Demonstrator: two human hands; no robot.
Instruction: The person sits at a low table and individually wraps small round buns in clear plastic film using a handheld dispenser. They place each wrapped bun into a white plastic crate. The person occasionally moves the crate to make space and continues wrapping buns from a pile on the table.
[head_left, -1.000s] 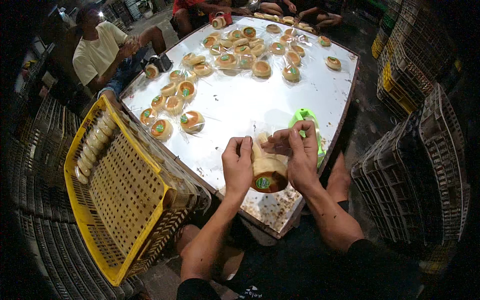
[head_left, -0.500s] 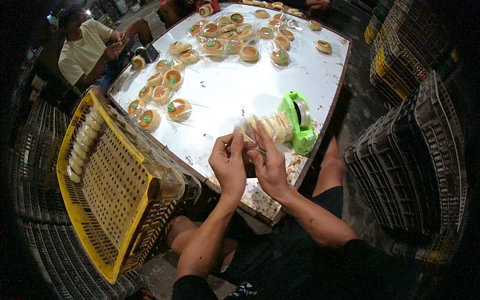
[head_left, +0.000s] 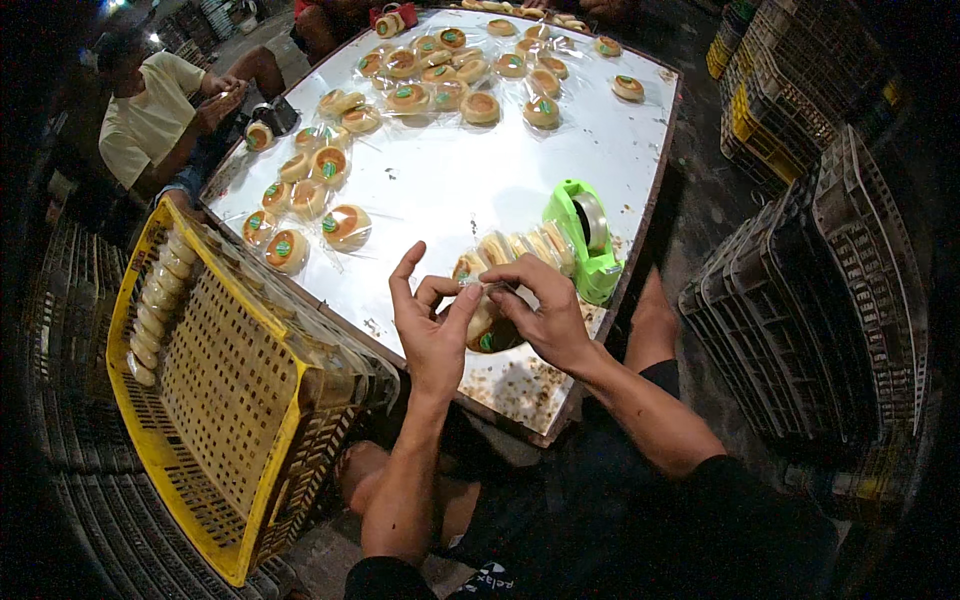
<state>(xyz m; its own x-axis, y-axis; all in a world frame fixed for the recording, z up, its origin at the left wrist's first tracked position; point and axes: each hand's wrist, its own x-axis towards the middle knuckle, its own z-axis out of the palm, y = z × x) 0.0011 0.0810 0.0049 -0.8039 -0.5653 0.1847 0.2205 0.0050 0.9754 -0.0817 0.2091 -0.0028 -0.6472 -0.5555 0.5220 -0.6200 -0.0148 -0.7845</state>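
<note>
Between my hands hangs a round, browned bun (head_left: 492, 332) in a clear plastic wrapper, with a green label. The fingertips of my left hand (head_left: 436, 325) pinch at the wrapper's upper edge, one finger raised. Close beside it, my right hand (head_left: 545, 312) has thumb and forefinger closed on the wrapper too. Just beyond them a row of wrapped buns (head_left: 525, 243) stands on edge on the white table (head_left: 430, 195). That row reaches to a bright green tape dispenser (head_left: 585, 245) with a roll of clear tape.
Many wrapped buns (head_left: 408, 97) lie across the table's far and left parts. At my left, a yellow crate (head_left: 215, 390) holds a row of pale buns (head_left: 160, 305). Dark stacked crates (head_left: 800, 310) stand on the right. A person (head_left: 150, 110) in a light shirt sits at far left.
My hands have shifted and the left hand's fingers have spread upward. The bun between them now shows its browned face and green label. The whole view has shifted slightly.
</note>
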